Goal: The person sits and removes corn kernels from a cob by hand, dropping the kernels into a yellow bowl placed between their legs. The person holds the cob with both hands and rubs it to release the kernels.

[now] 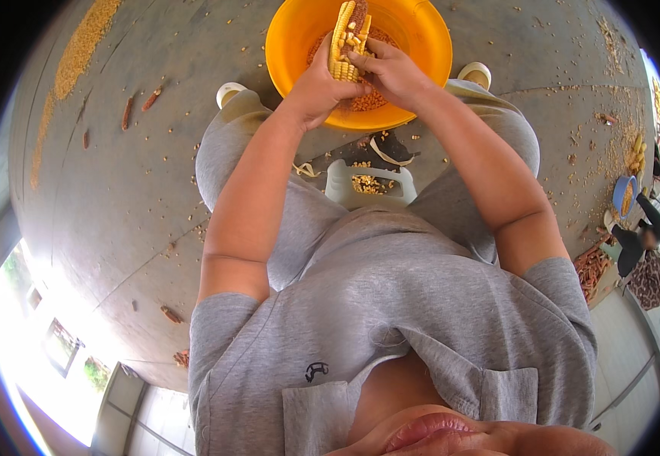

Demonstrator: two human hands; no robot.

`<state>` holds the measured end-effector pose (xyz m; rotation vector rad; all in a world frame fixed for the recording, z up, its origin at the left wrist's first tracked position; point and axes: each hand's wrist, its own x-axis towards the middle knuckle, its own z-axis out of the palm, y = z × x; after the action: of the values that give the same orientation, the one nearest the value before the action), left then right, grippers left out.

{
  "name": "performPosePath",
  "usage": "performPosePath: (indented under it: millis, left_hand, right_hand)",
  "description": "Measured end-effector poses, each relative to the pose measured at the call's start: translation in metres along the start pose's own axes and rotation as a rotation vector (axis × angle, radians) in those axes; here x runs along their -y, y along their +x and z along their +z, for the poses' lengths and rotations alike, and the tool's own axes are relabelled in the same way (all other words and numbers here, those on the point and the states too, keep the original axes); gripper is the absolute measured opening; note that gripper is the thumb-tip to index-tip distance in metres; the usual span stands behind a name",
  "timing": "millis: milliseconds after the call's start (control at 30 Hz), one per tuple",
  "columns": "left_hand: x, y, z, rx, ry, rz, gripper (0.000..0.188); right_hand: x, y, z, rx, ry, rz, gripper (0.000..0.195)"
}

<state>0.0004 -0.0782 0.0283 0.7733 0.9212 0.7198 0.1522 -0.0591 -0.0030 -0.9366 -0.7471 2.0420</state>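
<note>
My left hand (pixel 320 88) is wrapped around the lower end of a yellow corn cob (pixel 341 48), which is held upright in the picture. A stripped channel on it shows the reddish-brown core, with kernel rows on either side and loose kernels lying in the channel. From the other side my right hand (pixel 393 73) grips the same cob, its thumb pressed against the kernels. Both hands are over a yellow-orange plastic basin (pixel 287 54). Shelled kernels (pixel 371 104) cover the basin's bottom, partly hidden by my hands.
Between my legs is a pale plastic stool (pixel 364 196) with a handle opening. Bare cobs (pixel 127 113) and scattered kernels lie on the concrete floor (pixel 153 51). A strip of kernels (pixel 76 54) runs along the left. At right, another person (pixel 649 268) sits by a blue basin (pixel 625 196) and piled cobs (pixel 591 268).
</note>
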Motion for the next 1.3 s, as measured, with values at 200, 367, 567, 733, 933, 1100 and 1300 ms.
performPosePath:
  millis: [200, 367, 567, 733, 933, 1100, 1300]
  left_hand:
    - [0.003, 0.001, 0.0, -0.004, 0.024, -0.035, 0.093]
    - [0.007, 0.002, -0.003, -0.008, 0.016, -0.051, 0.094]
    - [0.005, 0.003, -0.001, -0.002, 0.13, 0.005, 0.099]
    - [0.006, 0.001, 0.002, -0.025, 0.071, 0.024, 0.093]
    - [0.011, 0.005, -0.002, -0.01, 0.139, 0.053, 0.102]
    - [0.013, 0.004, -0.002, -0.033, 0.093, 0.083, 0.097]
    - [0.002, 0.001, 0.0, -0.015, 0.014, 0.001, 0.091]
  right_hand:
    - [-0.005, 0.005, -0.008, -0.078, -0.189, 0.047, 0.041]
    - [0.002, 0.0, 0.002, -0.107, -0.116, 0.052, 0.042]
    - [0.008, -0.004, 0.0, 0.041, -0.446, -0.016, 0.047]
    - [0.004, 0.0, -0.006, -0.103, -0.522, 0.013, 0.042]
    - [0.01, -0.007, 0.011, -0.057, -0.377, 0.024, 0.042]
    - [0.013, -0.006, 0.005, -0.029, -0.369, 0.053, 0.041]
    - [0.006, -0.002, 0.003, 0.035, -0.183, -0.003, 0.041]
